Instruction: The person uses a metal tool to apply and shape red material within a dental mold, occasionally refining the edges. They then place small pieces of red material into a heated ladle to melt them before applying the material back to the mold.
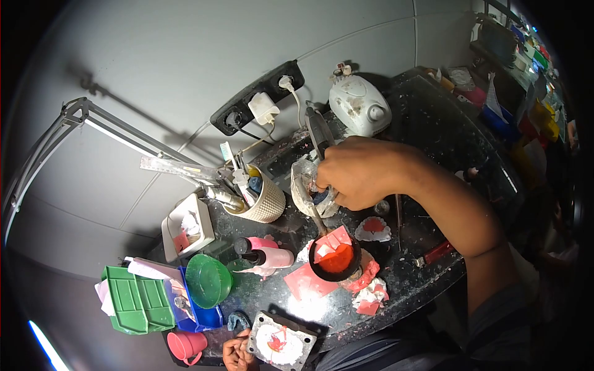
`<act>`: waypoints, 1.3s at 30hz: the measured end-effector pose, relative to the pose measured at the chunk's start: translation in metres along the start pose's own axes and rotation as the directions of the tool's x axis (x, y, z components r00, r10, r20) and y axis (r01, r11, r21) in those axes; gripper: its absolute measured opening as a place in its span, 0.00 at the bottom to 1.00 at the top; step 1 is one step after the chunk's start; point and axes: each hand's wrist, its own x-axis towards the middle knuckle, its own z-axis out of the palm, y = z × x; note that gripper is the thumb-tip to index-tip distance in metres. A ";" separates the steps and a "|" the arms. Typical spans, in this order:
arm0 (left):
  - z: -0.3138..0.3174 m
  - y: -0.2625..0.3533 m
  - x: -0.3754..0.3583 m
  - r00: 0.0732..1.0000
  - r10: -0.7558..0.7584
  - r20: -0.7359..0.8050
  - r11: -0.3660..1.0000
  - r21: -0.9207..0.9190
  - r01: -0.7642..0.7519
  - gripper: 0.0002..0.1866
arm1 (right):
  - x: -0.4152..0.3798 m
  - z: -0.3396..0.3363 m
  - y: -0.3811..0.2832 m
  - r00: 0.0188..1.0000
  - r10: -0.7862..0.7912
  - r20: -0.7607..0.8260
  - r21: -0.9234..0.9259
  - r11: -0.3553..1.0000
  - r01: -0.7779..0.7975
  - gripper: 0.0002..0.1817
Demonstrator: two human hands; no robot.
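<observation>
The worktop (427, 130) is dark stone-like, speckled and glossy, dusted with pale grit; at its middle sits a small black pan (336, 260) of shiny molten red wax with matt pink wax sheets; left of the pan stands a ribbed cream plastic cup (265, 204), and further left a smooth translucent green plastic bowl (208, 280). Behind the pan a white plastic motor unit (359, 105) looks smeared and dull; just below the pan lies a grey metal flask (281, 342) holding chalky white plaster.

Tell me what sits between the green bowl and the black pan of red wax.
In the head view, two pink squeeze bottles lie on their sides between the green bowl and the black pan.
</observation>
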 end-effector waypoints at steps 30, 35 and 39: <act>-0.003 -0.002 0.003 1.000 -0.012 -0.002 1.000 -0.006 0.012 0.35 | 0.016 0.019 0.007 0.876 0.049 -0.481 0.056 0.998 -0.025 0.06; -0.004 -0.002 0.002 1.000 -0.011 -0.005 1.000 -0.004 0.011 0.35 | 0.013 0.009 0.001 0.925 0.103 -0.366 -0.025 0.992 -0.121 0.12; -0.006 -0.002 0.001 1.000 -0.013 -0.004 1.000 -0.001 0.013 0.35 | 0.016 0.013 0.003 0.922 0.100 -0.373 -0.027 0.993 -0.119 0.11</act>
